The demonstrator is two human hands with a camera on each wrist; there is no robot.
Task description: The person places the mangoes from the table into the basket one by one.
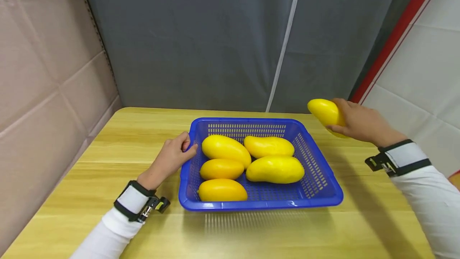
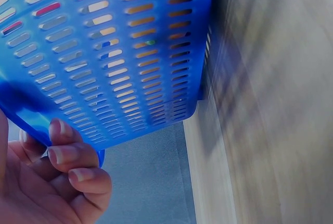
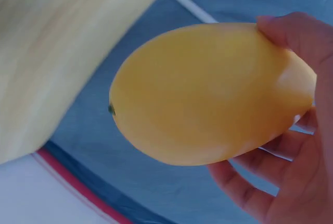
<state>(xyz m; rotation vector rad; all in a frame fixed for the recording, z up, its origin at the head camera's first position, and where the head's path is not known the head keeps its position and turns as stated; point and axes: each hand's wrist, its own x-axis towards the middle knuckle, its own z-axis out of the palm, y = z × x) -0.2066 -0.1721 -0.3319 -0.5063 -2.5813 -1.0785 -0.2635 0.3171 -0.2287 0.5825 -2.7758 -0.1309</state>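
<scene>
My right hand (image 1: 359, 122) grips a mango (image 1: 325, 112) above the table, right of the basket (image 1: 316, 195) (five inside); my left hand (image 1: 172, 157) clasps its left rim. Next, I'd judge, a careful carry.

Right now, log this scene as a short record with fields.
left hand: grips the left rim of the blue basket
right hand: holds a yellow mango in the air, right of the basket
in basket: five mangoes
surface: wooden table
backdrop: grey curtain
</scene>
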